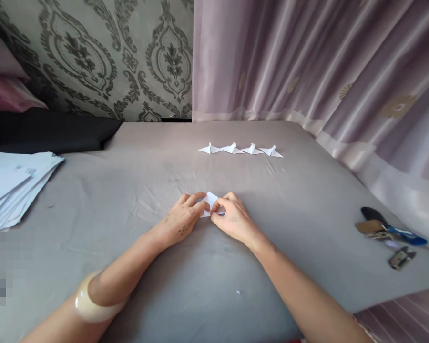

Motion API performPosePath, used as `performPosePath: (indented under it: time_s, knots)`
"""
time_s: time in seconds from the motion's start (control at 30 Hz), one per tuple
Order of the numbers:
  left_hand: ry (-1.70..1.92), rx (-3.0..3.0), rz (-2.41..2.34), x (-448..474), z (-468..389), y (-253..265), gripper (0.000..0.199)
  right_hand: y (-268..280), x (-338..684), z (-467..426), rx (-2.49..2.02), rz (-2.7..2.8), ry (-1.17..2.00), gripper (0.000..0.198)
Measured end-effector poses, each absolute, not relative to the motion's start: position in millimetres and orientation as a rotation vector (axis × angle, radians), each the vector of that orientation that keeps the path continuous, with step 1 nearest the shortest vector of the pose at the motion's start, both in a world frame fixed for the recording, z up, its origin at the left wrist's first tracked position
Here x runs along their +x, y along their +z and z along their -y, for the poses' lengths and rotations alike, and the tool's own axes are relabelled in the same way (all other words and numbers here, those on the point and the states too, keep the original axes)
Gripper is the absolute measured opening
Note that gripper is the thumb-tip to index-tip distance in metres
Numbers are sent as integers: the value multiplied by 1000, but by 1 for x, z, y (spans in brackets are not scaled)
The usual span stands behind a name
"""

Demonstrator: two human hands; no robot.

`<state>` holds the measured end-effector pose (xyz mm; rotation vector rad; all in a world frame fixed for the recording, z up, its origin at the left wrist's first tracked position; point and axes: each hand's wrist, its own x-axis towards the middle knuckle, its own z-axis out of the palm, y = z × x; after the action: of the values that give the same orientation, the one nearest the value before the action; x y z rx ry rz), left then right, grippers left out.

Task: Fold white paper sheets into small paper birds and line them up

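Note:
A small piece of white folded paper [210, 198] lies on the grey cloth surface, between my two hands. My left hand [185, 214] rests on the paper's left side, fingers bent and pressed onto it. From the right, my right hand [232, 215] pinches the paper's lower right part between thumb and forefinger. The fingertips of both hands nearly meet, and they hide part of the folds. Farther back, several folded white paper birds [232, 148] stand in a row, their wings touching or close together.
A stack of white sheets [17, 190] lies at the left, in front of a black cloth-like item [57, 129]. At the right are blue-handled scissors [405, 234], a brown tag [367, 227] and a small dark object [402, 257]. Lilac curtains [271, 62] hang behind and along the right.

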<state>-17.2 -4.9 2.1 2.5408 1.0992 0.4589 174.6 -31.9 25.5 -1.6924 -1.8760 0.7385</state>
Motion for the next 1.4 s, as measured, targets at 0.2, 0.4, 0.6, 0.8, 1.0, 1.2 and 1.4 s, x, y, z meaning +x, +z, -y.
performPosePath:
  time_s: [0.2,0.4,0.6,0.8,1.0,1.2,1.4]
  knots:
    - [450,2518,-1081,-19,6,7,28,29,193,34,-1791,1850,706,9]
    - [447,2707,-966,-18,12,13,49,34,220,29,-1877,1841,767,8]
    - [449,2765,-865,-14,15,18,33,45,239,30,-2013,1868,832,6]
    - [526,2897,-964,-6,16,18,26,40,247,27,-1892,1901,913,21]
    - [635,3070,-1035,2,21,17,26,37,244,27,-1723,1992,957,29]
    - [854,2841,-1111,0,16,13,23,37,234,28,-1567,1938,936,22]
    - [970,1766,-1232,2,19,44,25,51,221,26,-1342,1615,995,30]
